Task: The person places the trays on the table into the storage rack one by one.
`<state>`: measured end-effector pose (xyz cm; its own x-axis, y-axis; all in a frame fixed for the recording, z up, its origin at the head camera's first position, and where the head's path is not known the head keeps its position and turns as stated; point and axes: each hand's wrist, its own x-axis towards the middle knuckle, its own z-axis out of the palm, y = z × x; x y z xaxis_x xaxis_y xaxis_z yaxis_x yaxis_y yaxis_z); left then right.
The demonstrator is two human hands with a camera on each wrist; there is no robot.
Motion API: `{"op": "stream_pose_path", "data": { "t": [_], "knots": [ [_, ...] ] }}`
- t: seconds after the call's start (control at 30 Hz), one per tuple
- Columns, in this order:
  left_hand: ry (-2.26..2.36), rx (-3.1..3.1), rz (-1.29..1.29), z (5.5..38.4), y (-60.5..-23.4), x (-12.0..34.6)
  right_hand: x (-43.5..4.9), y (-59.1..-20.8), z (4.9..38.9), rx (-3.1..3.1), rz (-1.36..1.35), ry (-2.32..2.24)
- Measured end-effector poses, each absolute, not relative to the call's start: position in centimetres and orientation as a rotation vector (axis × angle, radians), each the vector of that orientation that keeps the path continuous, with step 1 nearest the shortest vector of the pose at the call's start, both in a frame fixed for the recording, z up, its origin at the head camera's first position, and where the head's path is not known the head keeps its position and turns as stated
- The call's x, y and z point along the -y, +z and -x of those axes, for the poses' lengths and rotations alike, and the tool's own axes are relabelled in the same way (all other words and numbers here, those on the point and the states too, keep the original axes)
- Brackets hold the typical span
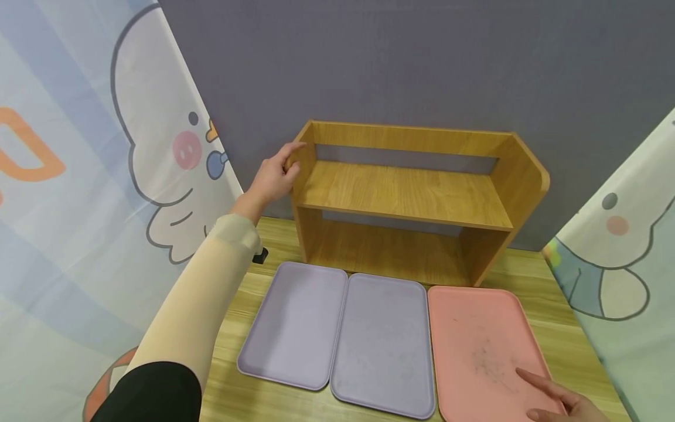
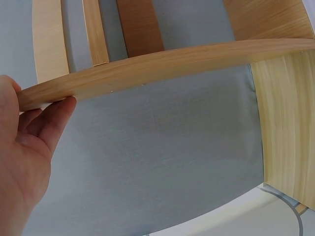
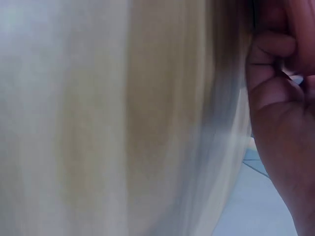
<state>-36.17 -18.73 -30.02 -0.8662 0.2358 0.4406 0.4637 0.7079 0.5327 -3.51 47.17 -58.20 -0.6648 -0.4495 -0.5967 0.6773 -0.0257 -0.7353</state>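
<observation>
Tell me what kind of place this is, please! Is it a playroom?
I can't be sure, but it looks more like a small indoor work corner: a wood-grain table holds a wooden shelf and a pink tray, with cartoon-printed sheets hanging on both sides.

The shelf (image 1: 406, 190) stands at the rear of the surface (image 1: 564, 316), before a wall (image 1: 401, 64); in front (left to right) lie the left tray (image 1: 300, 325), middle tray (image 1: 384, 346) and right tray (image 1: 482, 328). My left fingers (image 1: 287, 151) are at the shelf's left end, my right fingers (image 1: 543, 384) over the right tray.
</observation>
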Motion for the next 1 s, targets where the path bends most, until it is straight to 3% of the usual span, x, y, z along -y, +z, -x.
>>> {"op": "stream_pose_path", "data": {
  "t": [0.6, 1.0],
  "knots": [
    [-0.931, 2.577, 0.532, 36.2, -30.1, 18.7, -44.0, -53.4, 2.2, -1.967, -0.5, -1.561],
    [-0.923, 2.587, 0.535, 36.3, -30.2, 18.7, -39.9, -49.0, 2.8, -2.096, -0.454, -1.453]
  ]
}}
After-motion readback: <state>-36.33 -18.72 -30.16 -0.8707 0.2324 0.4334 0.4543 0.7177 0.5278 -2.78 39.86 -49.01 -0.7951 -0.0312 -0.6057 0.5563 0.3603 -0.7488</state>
